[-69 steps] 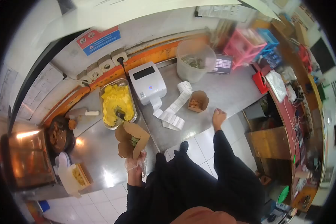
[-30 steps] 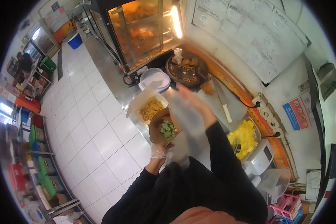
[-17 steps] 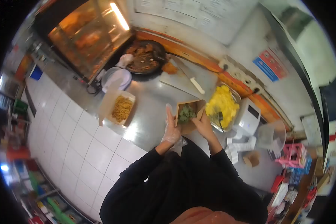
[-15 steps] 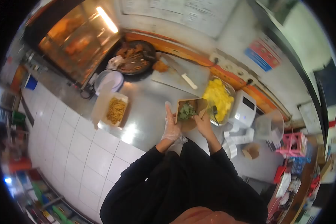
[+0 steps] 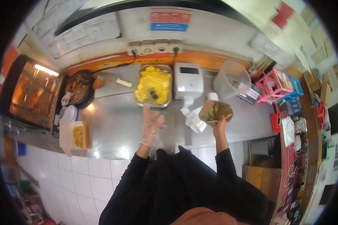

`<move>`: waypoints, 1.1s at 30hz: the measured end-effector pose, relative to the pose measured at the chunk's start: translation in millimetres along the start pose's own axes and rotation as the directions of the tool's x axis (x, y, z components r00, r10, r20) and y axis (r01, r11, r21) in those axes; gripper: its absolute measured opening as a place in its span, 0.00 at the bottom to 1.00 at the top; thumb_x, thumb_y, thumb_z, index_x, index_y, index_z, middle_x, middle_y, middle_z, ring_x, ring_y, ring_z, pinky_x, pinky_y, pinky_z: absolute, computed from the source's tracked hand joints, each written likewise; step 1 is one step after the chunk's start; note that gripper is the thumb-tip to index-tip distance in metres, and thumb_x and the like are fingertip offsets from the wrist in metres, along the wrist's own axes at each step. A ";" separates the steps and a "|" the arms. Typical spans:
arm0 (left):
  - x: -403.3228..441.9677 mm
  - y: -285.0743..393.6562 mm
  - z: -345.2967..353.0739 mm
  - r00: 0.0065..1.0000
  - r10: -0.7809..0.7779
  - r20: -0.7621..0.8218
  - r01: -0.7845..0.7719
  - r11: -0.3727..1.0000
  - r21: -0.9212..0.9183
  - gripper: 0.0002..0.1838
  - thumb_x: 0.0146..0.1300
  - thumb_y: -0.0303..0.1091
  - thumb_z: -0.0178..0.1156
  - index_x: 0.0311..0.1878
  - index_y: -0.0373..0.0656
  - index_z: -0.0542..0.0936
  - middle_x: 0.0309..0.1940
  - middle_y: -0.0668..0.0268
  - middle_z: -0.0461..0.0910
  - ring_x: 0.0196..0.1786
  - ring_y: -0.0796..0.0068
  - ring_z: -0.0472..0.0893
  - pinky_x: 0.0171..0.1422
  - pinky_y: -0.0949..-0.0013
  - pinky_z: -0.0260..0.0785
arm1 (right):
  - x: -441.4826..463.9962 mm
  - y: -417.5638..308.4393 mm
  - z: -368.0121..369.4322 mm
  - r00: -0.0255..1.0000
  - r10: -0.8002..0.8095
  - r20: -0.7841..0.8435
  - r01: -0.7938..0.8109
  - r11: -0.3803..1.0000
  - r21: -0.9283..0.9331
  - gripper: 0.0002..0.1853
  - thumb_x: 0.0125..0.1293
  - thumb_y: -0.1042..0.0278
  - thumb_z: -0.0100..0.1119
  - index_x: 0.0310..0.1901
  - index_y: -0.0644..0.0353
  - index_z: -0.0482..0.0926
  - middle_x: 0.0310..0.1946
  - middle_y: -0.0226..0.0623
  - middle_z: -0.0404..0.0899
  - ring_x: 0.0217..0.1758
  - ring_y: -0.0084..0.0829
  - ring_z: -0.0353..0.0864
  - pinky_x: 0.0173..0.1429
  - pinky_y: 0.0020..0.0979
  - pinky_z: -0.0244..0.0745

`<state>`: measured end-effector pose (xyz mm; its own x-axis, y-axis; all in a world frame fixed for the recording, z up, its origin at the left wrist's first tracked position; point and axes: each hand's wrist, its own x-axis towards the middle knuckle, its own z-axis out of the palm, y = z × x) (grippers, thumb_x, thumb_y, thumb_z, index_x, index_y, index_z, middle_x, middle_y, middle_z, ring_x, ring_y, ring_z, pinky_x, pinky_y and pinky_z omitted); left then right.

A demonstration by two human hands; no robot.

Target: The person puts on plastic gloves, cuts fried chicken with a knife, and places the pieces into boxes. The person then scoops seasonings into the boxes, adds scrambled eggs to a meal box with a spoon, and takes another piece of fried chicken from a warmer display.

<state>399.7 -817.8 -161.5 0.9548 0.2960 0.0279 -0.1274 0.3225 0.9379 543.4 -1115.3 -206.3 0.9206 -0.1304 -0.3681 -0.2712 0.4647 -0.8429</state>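
Fingers (image 5: 222,120) of the right hand (image 5: 219,128) grip the brown carton (image 5: 226,108) over the counter (image 5: 112,125) near the paper strip (image 5: 194,123), greens (image 5: 213,113) already inside but top flaps not yet folded over, while the gloved left hand (image 5: 151,129), fingers spread, holds nothing, and the noodle box (image 5: 66,135) stands open.

The gloved left hand (image 5: 151,129) has its fingers (image 5: 147,114) spread, pointing forward; the bare right hand (image 5: 219,128) is curled in a grip. Both sleeved arms (image 5: 225,163) reach forward, well apart.
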 end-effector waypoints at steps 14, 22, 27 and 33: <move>-37.4 -64.6 144.6 0.961 -0.209 -0.182 0.173 0.965 -0.197 0.48 0.67 0.42 0.62 0.79 0.58 0.39 0.57 0.61 0.71 0.46 0.65 0.79 0.45 0.58 0.77 | 92.2 -76.8 -242.4 0.960 0.019 -0.281 -0.031 0.999 -0.039 0.28 0.68 0.52 0.34 0.66 0.58 0.59 0.58 0.48 0.71 0.56 0.51 0.77 0.49 0.59 0.79; -31.1 -57.4 165.3 0.940 -0.238 -0.247 0.174 0.952 -0.253 0.48 0.66 0.39 0.62 0.78 0.58 0.38 0.54 0.61 0.71 0.42 0.63 0.80 0.42 0.57 0.78 | 110.3 -69.1 -274.4 0.952 0.138 -0.273 -0.122 0.990 0.073 0.31 0.67 0.51 0.32 0.67 0.60 0.61 0.62 0.50 0.69 0.62 0.53 0.74 0.55 0.63 0.75; -33.9 -58.2 167.4 0.930 -0.216 -0.298 0.155 0.964 -0.216 0.48 0.66 0.38 0.62 0.78 0.58 0.38 0.52 0.61 0.71 0.41 0.63 0.80 0.40 0.57 0.78 | 119.5 -64.0 -282.3 0.979 0.128 -0.158 -0.108 0.986 0.126 0.30 0.67 0.52 0.30 0.67 0.57 0.63 0.60 0.48 0.72 0.60 0.50 0.76 0.47 0.55 0.81; -42.2 -61.0 169.4 0.920 -0.233 -0.316 0.167 0.960 -0.223 0.46 0.67 0.39 0.60 0.78 0.57 0.39 0.54 0.60 0.68 0.40 0.63 0.79 0.41 0.56 0.78 | 130.6 -60.1 -288.4 0.968 0.161 -0.191 -0.136 0.981 0.139 0.30 0.67 0.52 0.31 0.65 0.58 0.65 0.60 0.47 0.73 0.58 0.49 0.77 0.47 0.54 0.81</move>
<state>412.7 -1002.3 -161.4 0.8228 0.4813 -0.3024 -0.0231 0.5598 0.8283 598.8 -1412.7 -316.8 0.7943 -0.2184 -0.5669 -0.3519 0.5952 -0.7224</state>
